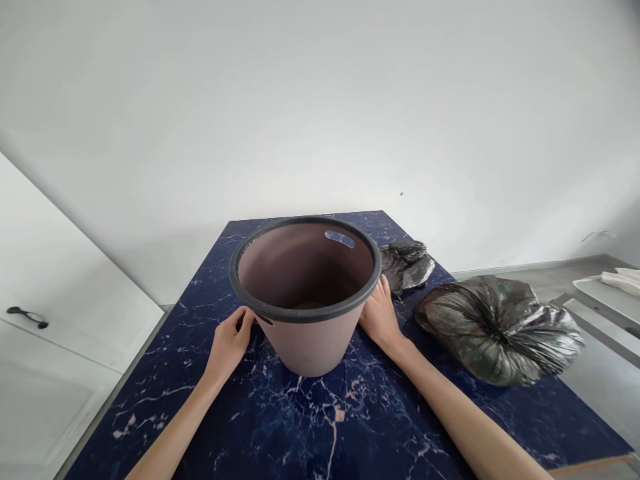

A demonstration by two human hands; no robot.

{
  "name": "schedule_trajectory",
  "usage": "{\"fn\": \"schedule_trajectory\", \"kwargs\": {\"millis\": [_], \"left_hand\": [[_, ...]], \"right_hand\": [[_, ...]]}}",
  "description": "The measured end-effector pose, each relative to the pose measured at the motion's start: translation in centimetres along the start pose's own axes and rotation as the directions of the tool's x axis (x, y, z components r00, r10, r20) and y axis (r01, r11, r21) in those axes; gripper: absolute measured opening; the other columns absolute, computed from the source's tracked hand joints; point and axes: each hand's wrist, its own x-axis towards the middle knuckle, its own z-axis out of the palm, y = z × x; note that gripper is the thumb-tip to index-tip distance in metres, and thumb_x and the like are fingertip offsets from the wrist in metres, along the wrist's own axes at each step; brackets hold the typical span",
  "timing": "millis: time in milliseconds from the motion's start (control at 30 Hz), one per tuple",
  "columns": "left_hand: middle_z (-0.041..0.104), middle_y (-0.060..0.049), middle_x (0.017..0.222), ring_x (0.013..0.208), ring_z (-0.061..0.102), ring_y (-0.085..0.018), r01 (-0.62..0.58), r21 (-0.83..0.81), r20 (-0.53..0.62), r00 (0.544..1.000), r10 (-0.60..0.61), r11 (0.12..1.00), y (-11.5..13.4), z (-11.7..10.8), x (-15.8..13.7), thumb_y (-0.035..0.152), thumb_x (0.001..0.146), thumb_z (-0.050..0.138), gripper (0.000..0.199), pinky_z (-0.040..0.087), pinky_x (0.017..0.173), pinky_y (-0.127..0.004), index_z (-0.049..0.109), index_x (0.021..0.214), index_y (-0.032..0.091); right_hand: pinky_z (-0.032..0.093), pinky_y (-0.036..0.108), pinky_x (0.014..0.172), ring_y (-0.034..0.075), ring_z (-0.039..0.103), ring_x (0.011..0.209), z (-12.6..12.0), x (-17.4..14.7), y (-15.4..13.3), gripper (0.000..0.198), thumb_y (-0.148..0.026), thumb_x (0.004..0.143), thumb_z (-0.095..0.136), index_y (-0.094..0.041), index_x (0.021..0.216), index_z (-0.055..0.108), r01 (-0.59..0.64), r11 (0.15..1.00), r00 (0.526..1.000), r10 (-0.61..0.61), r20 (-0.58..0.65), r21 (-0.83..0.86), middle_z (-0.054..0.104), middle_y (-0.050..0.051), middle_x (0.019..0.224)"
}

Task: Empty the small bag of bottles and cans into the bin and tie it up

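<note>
A brownish-mauve plastic trash can (313, 343) with a dark grey rim stands upright on the dark blue marbled table. Its open top shows a dark interior, and an oval handle slot is cut in the far wall. My left hand (231, 340) is at the can's left side below the rim, its fingers curled and partly hidden. Against the right side lies my right hand (379, 315), fingers partly behind the can. Just beyond that hand is a crumpled black plastic bag (407, 265). A full, gathered black garbage bag (500, 330) sits farther right.
The blue marbled table (200, 440) reaches toward a white wall (320, 107). At left stands a white cabinet (55, 373) with a black handle (27, 317). A light-coloured rack (607, 313) with white items on it is beyond the table's right edge.
</note>
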Motion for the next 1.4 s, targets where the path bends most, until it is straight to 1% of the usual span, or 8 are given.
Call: {"fn": "schedule_trajectory", "kwargs": {"millis": [133, 300, 500, 667, 800, 1133, 1267, 1400], "left_hand": [[0.071, -0.005, 0.065, 0.065, 0.064, -0.030, -0.003, -0.016, 0.008, 1.000, 0.003, 1.000, -0.4, 0.2, 0.2, 0.075, 0.098, 0.043, 0.065, 0.048, 0.057, -0.034, 0.082, 0.106, 0.023], [0.073, -0.006, 0.068, 0.070, 0.068, -0.032, 0.001, -0.058, 0.023, 1.000, 0.000, 0.998, -0.7, 0.3, 0.4, 0.074, 0.097, 0.046, 0.064, 0.054, 0.061, -0.037, 0.082, 0.114, 0.024], [0.076, -0.008, 0.074, 0.072, 0.068, -0.032, -0.004, -0.064, 0.032, 0.999, 0.006, 0.998, 0.0, -0.1, 0.3, 0.079, 0.096, 0.042, 0.070, 0.051, 0.060, -0.035, 0.081, 0.109, 0.022], [0.078, -0.009, 0.081, 0.068, 0.063, -0.028, 0.000, -0.046, 0.030, 1.000, 0.001, 0.999, 0.6, -0.4, -0.1, 0.082, 0.096, 0.039, 0.072, 0.045, 0.059, -0.033, 0.078, 0.091, 0.020], [0.074, -0.007, 0.072, 0.064, 0.060, -0.026, 0.013, -0.044, 0.031, 0.999, -0.011, 0.999, 0.4, -0.4, -0.1, 0.081, 0.096, 0.040, 0.071, 0.043, 0.058, -0.033, 0.076, 0.088, 0.021], [0.080, -0.010, 0.091, 0.071, 0.066, -0.028, 0.012, -0.084, 0.053, 0.999, -0.008, 0.996, 1.4, -0.6, -0.6, 0.080, 0.099, 0.039, 0.072, 0.049, 0.066, -0.034, 0.079, 0.095, 0.020], [0.081, -0.010, 0.089, 0.063, 0.062, -0.026, 0.033, -0.106, 0.057, 0.998, -0.027, 0.994, 1.4, -0.6, -0.6, 0.080, 0.097, 0.042, 0.073, 0.049, 0.062, -0.035, 0.080, 0.105, 0.019], [0.082, -0.009, 0.095, 0.069, 0.065, -0.027, 0.026, -0.138, 0.026, 0.999, -0.022, 0.990, 1.3, -0.7, -0.4, 0.079, 0.096, 0.047, 0.069, 0.052, 0.067, -0.036, 0.081, 0.112, 0.020]], "right_hand": [[0.015, 0.078, 0.129, 0.045, 0.011, 0.168, 0.4, 0.1, 1.0, 0.064, -0.032, 0.108, 0.040, -0.020, 0.171, 0.039, -0.094, 0.994, 0.995, 0.093, -0.025, -0.057, 0.025, 0.016, 0.181], [0.019, 0.076, 0.128, 0.044, 0.014, 0.168, 1.1, -0.1, 1.7, 0.060, -0.039, 0.111, 0.036, -0.026, 0.168, 0.044, -0.125, 0.989, 0.992, 0.126, -0.001, -0.078, 0.029, 0.013, 0.180], [0.023, 0.071, 0.129, 0.043, 0.019, 0.167, 1.7, -0.3, 2.2, 0.061, -0.038, 0.111, 0.032, -0.020, 0.168, 0.046, -0.189, 0.978, 0.981, 0.192, 0.027, -0.088, 0.031, 0.018, 0.178], [0.027, 0.066, 0.130, 0.042, 0.027, 0.165, 1.7, -0.2, 2.4, 0.064, -0.037, 0.112, 0.026, -0.012, 0.169, 0.041, -0.239, 0.966, 0.969, 0.244, 0.047, -0.093, 0.034, 0.020, 0.177], [0.026, 0.063, 0.131, 0.039, 0.029, 0.164, 1.8, -0.2, 2.5, 0.064, -0.037, 0.111, 0.029, -0.014, 0.169, 0.042, -0.243, 0.965, 0.967, 0.249, 0.058, -0.095, 0.041, 0.019, 0.173], [0.028, 0.059, 0.131, 0.036, 0.031, 0.162, 1.2, -0.2, 2.0, 0.065, -0.037, 0.110, 0.027, -0.017, 0.169, 0.042, -0.233, 0.969, 0.970, 0.238, 0.055, -0.085, 0.044, 0.017, 0.171], [0.029, 0.060, 0.129, 0.036, 0.032, 0.161, 0.7, -0.2, 1.7, 0.064, -0.039, 0.110, 0.028, -0.019, 0.169, 0.043, -0.203, 0.977, 0.978, 0.206, 0.039, -0.072, 0.045, 0.017, 0.170], [0.029, 0.063, 0.128, 0.036, 0.032, 0.160, 0.5, -0.2, 1.3, 0.062, -0.038, 0.109, 0.029, -0.020, 0.166, 0.047, -0.159, 0.986, 0.987, 0.160, 0.012, -0.059, 0.046, 0.018, 0.170]]}}
